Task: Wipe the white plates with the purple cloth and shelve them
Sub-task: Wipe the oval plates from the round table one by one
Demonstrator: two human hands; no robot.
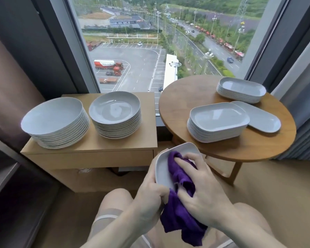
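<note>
I hold one white oblong plate [164,169] tilted over my lap, low in the middle of the view. My left hand [149,196] grips its lower left edge. My right hand [202,190] presses the purple cloth [182,178] into the plate's hollow, fingers spread over the bunched fabric. The cloth's loose end hangs down below both hands. Much of the plate is hidden by the cloth and my right hand.
Two stacks of round white plates [55,122] [115,115] stand on a low wooden cabinet [97,156] at left. A round wooden table [240,147] at right carries two stacks of oblong plates [217,122] [241,90] and one single plate [263,117]. A large window lies ahead.
</note>
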